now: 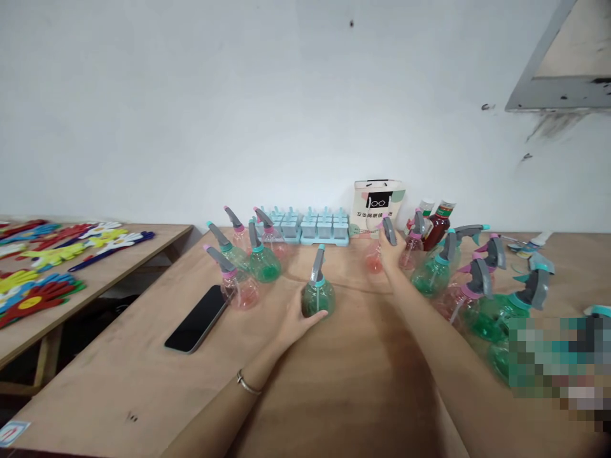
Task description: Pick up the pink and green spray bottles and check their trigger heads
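My left hand (298,321) is wrapped round the lower part of a green spray bottle (321,296), which stands upright near the table's middle. Farther back on the right, my right hand (390,249) is closed at the grey head of a pink spray bottle (375,259); part of that bottle is hidden behind the fingers. To the left stands a group of pink and green spray bottles (265,264). More of them, such as a green spray bottle (431,273), line the right side, close to my right forearm.
A black phone (196,319) lies left on the wooden table (119,381). Light-blue popsicle moulds (324,228), a printed paper bag (377,207) and sauce bottles (436,226) stand along the wall. Colourful hand-shaped pieces (52,254) cover another table at left. The lower right corner is pixelated.
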The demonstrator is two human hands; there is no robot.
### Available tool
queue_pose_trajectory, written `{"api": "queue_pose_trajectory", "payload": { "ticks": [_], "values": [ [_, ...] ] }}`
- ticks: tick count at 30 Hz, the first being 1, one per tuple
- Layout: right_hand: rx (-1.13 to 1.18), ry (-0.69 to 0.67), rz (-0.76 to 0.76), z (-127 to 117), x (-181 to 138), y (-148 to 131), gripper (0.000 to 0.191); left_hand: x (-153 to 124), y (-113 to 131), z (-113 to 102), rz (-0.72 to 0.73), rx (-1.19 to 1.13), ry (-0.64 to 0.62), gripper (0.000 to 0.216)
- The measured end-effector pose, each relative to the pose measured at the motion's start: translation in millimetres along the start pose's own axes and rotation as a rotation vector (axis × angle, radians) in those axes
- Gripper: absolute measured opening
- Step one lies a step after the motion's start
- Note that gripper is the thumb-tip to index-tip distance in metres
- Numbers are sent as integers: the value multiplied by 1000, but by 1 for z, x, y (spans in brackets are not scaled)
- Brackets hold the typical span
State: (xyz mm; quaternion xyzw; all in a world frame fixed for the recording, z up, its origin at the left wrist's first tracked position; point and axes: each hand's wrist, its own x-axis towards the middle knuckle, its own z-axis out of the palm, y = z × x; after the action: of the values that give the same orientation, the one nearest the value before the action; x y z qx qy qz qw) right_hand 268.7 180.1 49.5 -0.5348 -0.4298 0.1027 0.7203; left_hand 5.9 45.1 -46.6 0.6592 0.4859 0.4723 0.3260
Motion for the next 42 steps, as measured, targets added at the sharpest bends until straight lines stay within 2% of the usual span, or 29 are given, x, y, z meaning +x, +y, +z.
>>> {"api": "queue_pose_trajectory", "payload": {
  "ticks": [6,11,14,16,18,20,21,23,25,27,29,33,36,39,42],
  "values": [
    [-29,-7,-30,29,30,25,42,-4,-4,2,25,-53,-76,80],
    [-53,-36,-57,32,43,37,45,-5,3,1,-16,-118,-121,79],
    [-37,-29,-138,26,42,37,53,-5,3,2,-25,-127,-137,80],
    [-17,29,-235,17,31,29,64,-6,2,2,-15,-127,-145,80],
    [-2,85,-314,4,9,16,65,-7,2,3,-11,-129,-140,80],
    [51,-1,-346,-11,-26,0,56,-8,3,3,-16,-122,-121,80],
    [92,-102,-343,-17,-46,-7,53,-8,4,4,-15,-116,-112,79],
    [150,-402,-301,-26,-89,-20,55,-9,5,6,-5,-94,-80,78],
    [191,-684,-203,-29,-127,-29,69,-11,6,9,18,-55,-30,78],
    [215,-848,-105,-26,-151,-34,83,-15,5,15,50,6,19,78],
    [228,-890,-31,-21,-161,-37,83,-19,3,21,87,74,36,82],
    [224,-828,31,-18,-157,-42,66,-27,1,29,129,158,-29,94],
    [260,-809,107,-23,-145,-45,52,-29,4,23,174,153,-123,98],
    [313,-820,266,-27,-131,-49,40,-28,8,12,259,87,-247,91],
    [445,-849,457,-31,-116,-55,31,-29,6,4,341,47,-264,83]
  ]
}}
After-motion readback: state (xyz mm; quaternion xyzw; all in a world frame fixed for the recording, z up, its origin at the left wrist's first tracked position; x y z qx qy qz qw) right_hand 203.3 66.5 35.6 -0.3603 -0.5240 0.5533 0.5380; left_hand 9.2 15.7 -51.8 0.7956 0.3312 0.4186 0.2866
